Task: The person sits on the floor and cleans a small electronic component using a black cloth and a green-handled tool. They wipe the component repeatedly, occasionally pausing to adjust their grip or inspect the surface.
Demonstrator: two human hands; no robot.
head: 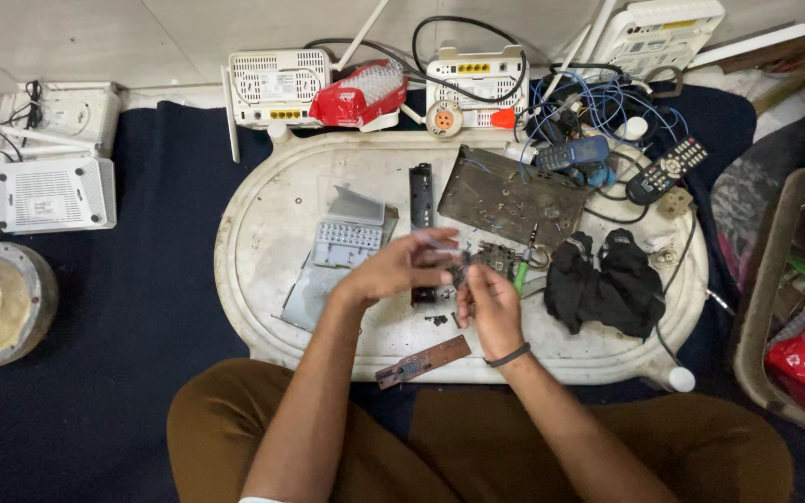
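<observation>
White tray: both hands pinching small part.

On the white oval tray in front of you lie a grey plastic bit case, a grey metal plate, a crumpled black cloth and a black remote control; white routers stand behind it.

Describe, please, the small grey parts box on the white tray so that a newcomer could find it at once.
Start at the oval white tray on the dark blue mat. On its left half, just beyond the left hand, lies the grey parts box. Unlike the flat metal plate to its right, it has a raised hinged lid and rows of small compartments.
</observation>
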